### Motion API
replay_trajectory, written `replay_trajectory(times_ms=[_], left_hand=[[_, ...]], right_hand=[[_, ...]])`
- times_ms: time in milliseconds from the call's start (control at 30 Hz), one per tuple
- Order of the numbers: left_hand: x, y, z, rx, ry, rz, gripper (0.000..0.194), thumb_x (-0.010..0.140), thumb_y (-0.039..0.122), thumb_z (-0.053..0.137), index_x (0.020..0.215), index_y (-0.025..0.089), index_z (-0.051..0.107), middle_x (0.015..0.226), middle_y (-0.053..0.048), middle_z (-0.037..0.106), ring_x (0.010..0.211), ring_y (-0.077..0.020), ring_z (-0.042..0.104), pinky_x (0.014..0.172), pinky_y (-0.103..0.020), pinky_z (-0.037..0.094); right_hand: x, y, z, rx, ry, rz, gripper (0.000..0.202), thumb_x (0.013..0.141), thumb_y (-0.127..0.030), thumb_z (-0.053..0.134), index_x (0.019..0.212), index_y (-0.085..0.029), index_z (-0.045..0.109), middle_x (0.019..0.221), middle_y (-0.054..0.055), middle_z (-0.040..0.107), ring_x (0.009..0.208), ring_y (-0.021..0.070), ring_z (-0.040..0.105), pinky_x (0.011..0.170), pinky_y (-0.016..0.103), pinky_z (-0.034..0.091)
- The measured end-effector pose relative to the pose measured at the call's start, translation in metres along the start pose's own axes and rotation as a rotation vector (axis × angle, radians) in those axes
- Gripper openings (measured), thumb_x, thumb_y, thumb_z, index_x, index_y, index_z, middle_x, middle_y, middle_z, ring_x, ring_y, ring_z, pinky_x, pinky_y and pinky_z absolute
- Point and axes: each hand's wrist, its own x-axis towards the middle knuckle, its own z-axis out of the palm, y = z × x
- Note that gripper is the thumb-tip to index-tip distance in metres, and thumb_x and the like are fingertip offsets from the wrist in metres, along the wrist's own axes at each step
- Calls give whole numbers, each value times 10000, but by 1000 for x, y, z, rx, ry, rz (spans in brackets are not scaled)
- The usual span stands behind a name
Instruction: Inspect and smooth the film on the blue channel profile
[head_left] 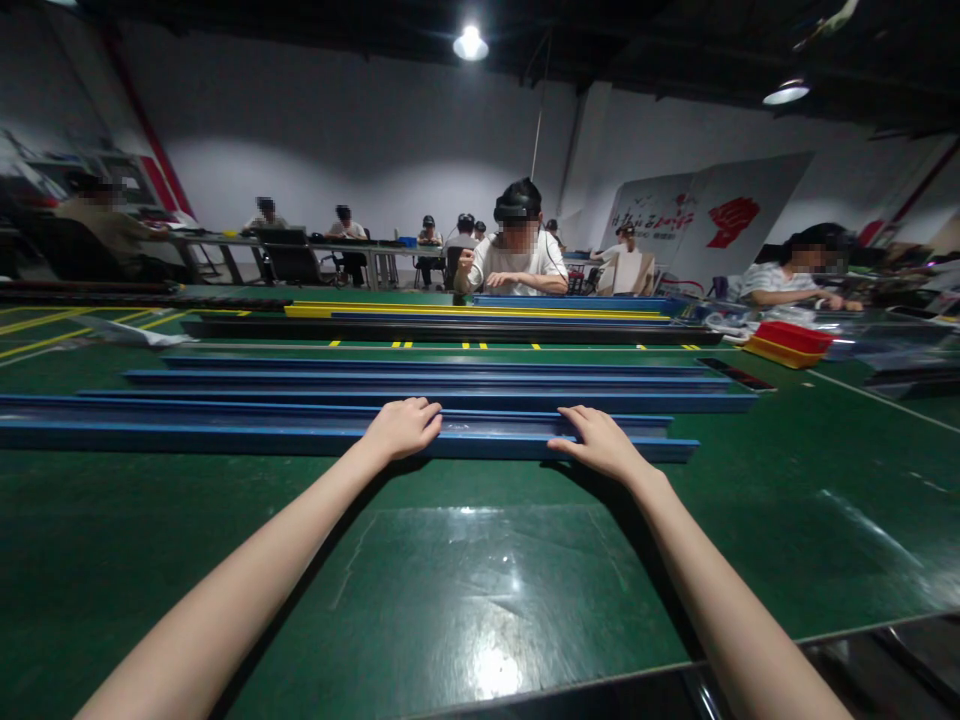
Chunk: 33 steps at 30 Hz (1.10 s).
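A long blue channel rail (495,447) lies crosswise on the green table in front of me, its open side up. My left hand (405,428) is closed over its near wall, with the fingers bent into the trough. Farther right along the same rail, my right hand (598,440) reaches across it. The thumb lies at the near wall and the fingers at the far one, with the rail between them. Just behind, more blue rails (450,382) lie roughly parallel to it.
Past the blue rails lie a black rail (450,329) and a yellow rail (420,311). A red and yellow bin (787,345) and a dark flat phone-like object (736,374) are at the right. A co-worker (521,255) sits across the green table (360,640).
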Motion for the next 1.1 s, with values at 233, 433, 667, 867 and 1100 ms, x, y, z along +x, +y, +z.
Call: replay_trajectory(times_ms=[233, 433, 667, 867, 1100], left_hand=[[-16, -33, 3, 30, -29, -31, 411, 887, 300, 242, 1125, 224, 568, 1067, -43, 625, 974, -175, 584, 715, -249, 452], [-29, -55, 5, 18, -41, -96, 432, 878, 303, 228, 1137, 243, 568, 1074, -23, 627, 968, -173, 587, 706, -246, 450], [-28, -52, 0, 90, 13, -43, 427, 892, 318, 232, 964, 192, 633, 967, -63, 654, 908, -196, 594, 776, -295, 428], [-2, -9, -6, -2, 71, 5, 365, 882, 269, 282, 1007, 178, 613, 994, -73, 646, 934, -201, 583, 800, -307, 416], [15, 26, -2, -67, -10, -69, 381, 884, 270, 252, 921, 177, 619, 926, -79, 659, 840, -203, 617, 703, -296, 431]], right_hand=[[15, -36, 10, -150, 18, -84, 690, 806, -650, 257, 1152, -109, 513, 1046, 149, 590, 964, 259, 515, 830, 347, 361], [24, -64, 10, -209, 9, -95, 690, 794, -662, 222, 1058, -112, 544, 964, 145, 601, 883, 257, 519, 763, 338, 353], [30, -76, 10, -224, -1, -75, 706, 770, -684, 228, 1028, -113, 553, 976, 153, 598, 892, 266, 519, 750, 337, 346], [38, -100, 14, -175, 14, -51, 747, 758, -705, 199, 1042, -109, 547, 972, 159, 594, 906, 269, 516, 772, 349, 343], [46, -123, 13, -92, -17, -63, 730, 787, -687, 204, 1073, -102, 534, 1019, 174, 580, 950, 275, 507, 796, 373, 348]])
